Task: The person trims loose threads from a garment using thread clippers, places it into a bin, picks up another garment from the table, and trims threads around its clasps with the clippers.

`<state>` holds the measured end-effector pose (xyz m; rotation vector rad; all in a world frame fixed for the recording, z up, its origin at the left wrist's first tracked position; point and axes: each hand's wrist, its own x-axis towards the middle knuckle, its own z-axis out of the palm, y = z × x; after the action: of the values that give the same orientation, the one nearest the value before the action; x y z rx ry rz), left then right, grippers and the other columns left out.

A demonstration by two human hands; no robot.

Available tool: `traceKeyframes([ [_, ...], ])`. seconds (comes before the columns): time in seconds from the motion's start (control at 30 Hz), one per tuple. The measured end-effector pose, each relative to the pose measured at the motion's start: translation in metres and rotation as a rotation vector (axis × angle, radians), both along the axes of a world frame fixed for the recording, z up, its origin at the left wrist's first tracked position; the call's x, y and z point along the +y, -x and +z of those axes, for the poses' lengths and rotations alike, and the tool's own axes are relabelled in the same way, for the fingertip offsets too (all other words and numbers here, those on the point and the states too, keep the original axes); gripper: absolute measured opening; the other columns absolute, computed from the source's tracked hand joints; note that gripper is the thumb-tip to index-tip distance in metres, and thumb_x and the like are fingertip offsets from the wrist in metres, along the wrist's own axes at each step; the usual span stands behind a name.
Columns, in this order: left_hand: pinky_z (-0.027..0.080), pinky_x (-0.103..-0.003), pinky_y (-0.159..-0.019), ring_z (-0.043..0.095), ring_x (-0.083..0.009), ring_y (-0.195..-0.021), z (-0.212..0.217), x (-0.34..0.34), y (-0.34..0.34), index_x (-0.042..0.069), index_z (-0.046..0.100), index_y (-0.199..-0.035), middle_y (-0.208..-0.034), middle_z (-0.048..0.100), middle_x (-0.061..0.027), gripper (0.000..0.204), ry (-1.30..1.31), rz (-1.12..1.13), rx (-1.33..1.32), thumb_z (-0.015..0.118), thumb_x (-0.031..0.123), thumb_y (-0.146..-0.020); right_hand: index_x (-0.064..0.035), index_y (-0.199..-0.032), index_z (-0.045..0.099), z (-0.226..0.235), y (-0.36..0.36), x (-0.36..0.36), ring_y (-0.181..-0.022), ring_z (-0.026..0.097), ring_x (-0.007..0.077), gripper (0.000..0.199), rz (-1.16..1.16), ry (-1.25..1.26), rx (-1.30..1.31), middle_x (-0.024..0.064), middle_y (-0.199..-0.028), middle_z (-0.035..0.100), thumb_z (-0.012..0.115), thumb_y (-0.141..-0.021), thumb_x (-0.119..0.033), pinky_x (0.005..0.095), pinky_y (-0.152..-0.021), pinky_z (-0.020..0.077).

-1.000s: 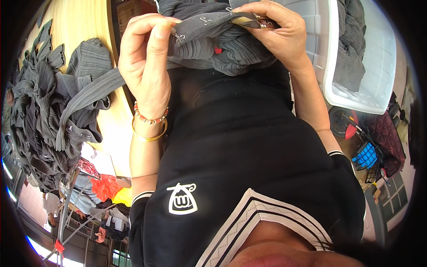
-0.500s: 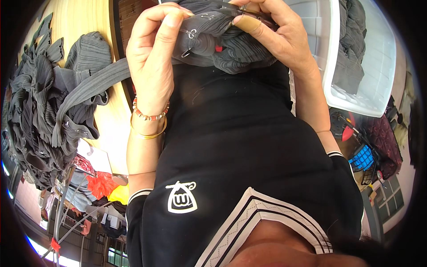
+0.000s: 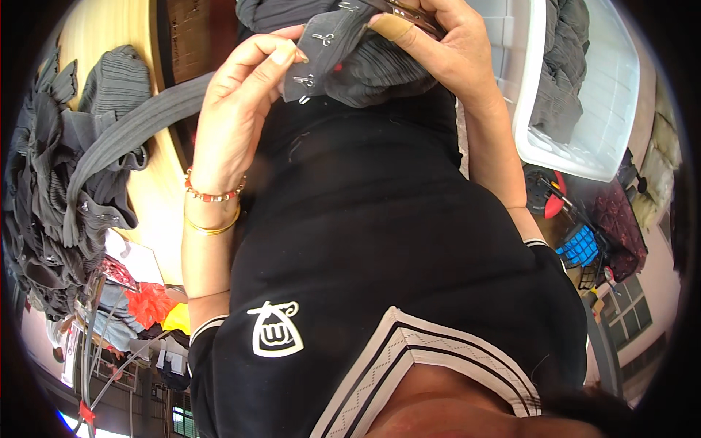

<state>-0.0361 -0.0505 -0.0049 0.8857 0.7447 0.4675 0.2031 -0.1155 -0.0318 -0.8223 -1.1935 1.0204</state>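
A dark grey pleated garment (image 3: 387, 69) is bunched at the top, in front of my black shirt. Its flat band (image 3: 315, 55) carries several small silver metal hooks. My left hand (image 3: 244, 91) pinches at the band's left edge, thumb and forefinger pressed together; whether a thread is between them is too small to tell. Curled over the garment's right side is my right hand (image 3: 449, 55), its thumb wrapped in a tan plaster. A brownish metal tool (image 3: 416, 13), apparently thread snips, lies in that hand, mostly hidden by the fingers and the frame edge.
More dark grey garments (image 3: 66, 160) are heaped at the left on a light wooden table (image 3: 157, 212), a long strap trailing toward my left wrist. A translucent white bin (image 3: 577, 157) with grey fabric stands at the right. Beyond it are a blue basket (image 3: 580, 244) and a quilted maroon cover (image 3: 617, 226).
The band now lies flatter, with its hooks facing me. My left fingertips have moved down along its edge. The whole view has shifted slightly left.
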Motion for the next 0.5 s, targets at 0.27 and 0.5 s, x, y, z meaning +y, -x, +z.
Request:
traceKeyframes([
  [0.27, 0.041, -0.021, -0.089, 0.058, -0.0061, -0.100, 0.000, -0.006, -0.004, 0.005, 0.068, -0.106, -0.108, 0.068, -0.0014, 0.015, -0.096, -0.036, -0.038, 0.058, 0.014, -0.099, 0.0006, -0.108, 0.066, 0.003, -0.007, -0.006, -0.086, 0.061, 0.0052, 0.027, -0.086, -0.042, -0.154, 0.0018, -0.096, 0.067, 0.074, -0.083, 0.003, 0.0193, -0.075, 0.0482],
  [0.5, 0.042, -0.025, -0.097, 0.060, -0.0101, -0.104, -0.001, -0.007, -0.007, 0.003, 0.067, -0.105, -0.106, 0.068, -0.0033, 0.015, -0.125, 0.014, -0.062, 0.057, 0.013, -0.100, 0.0006, -0.101, 0.071, 0.033, 0.004, -0.011, -0.068, 0.056, 0.0038, 0.021, -0.089, 0.328, -0.320, 0.0000, -0.080, 0.066, 0.078, -0.080, -0.001, 0.0196, -0.058, 0.0428],
])
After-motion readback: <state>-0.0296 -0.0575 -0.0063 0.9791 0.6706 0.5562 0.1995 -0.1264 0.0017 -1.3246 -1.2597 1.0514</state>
